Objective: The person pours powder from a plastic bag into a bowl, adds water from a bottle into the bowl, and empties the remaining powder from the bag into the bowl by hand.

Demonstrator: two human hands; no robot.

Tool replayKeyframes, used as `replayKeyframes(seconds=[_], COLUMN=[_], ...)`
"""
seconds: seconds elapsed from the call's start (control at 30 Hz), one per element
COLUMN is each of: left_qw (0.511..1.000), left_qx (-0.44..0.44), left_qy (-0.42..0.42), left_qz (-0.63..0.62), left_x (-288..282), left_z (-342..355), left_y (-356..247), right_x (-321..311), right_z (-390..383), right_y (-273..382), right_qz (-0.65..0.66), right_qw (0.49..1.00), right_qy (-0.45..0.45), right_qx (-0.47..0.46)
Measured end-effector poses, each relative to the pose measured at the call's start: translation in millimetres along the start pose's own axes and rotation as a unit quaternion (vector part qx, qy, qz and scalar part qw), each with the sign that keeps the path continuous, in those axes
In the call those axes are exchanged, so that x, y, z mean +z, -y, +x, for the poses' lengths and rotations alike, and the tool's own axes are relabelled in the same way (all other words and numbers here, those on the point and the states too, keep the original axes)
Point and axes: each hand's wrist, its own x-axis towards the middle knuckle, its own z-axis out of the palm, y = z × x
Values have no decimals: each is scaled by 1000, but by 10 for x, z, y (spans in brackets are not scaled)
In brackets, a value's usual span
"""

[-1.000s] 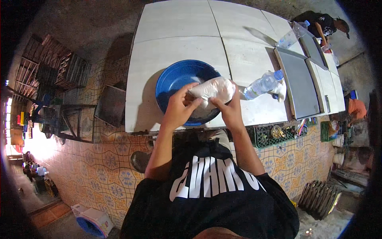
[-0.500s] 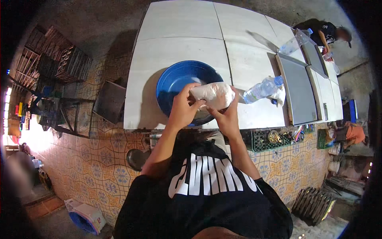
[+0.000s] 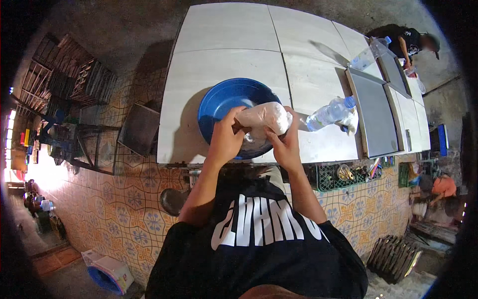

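Between my two hands is a clear plastic bag packed with something white (image 3: 265,117), held over the near right part of a blue basin (image 3: 211,102). My left hand (image 3: 229,134) grips the bag's left end, its fingers curled round it. On the other end, my right hand (image 3: 286,142) is closed, thumb on the near side. The basin stands on a white tiled table (image 3: 224,30) close to its near edge. What lies in the basin is partly hidden behind the bag and my hands. To the right stands a clear plastic bottle (image 3: 326,115) with a blue cap.
A grey metal tray (image 3: 373,114) lies farther right on the table, with more clear bottles (image 3: 366,57) beyond. Another person (image 3: 403,42) is at the far right end. Below the table's near edge is a green crate (image 3: 336,177). A dark stool (image 3: 172,201) stands on the patterned floor.
The bag has turned slightly in my hands, and its plastic looks more bunched at the right end. My left fingers have shifted a little. The whole view has moved slightly.
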Motion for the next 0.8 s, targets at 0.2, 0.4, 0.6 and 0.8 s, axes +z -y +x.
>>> replayKeyframes(seconds=[0.2,0.4,0.6,0.8], left_qw=[999,998,999,1000], left_qx=[-48,-49,-38,-17], left_qy=[18,15,17,9], left_qz=[12,22,-11,12], left_x=[-64,-70,-104,-112], left_z=[-62,-35,-51,-49], left_y=[-158,-114,-66,-35], right_x=[3,52,7,79], right_z=[52,47,106,38], right_y=[113,105,195,80], right_qz=[0,-16,21,14], right_qw=[1000,1000,999,999], right_qy=[-16,3,-14,-19], right_qx=[2,12,48,26])
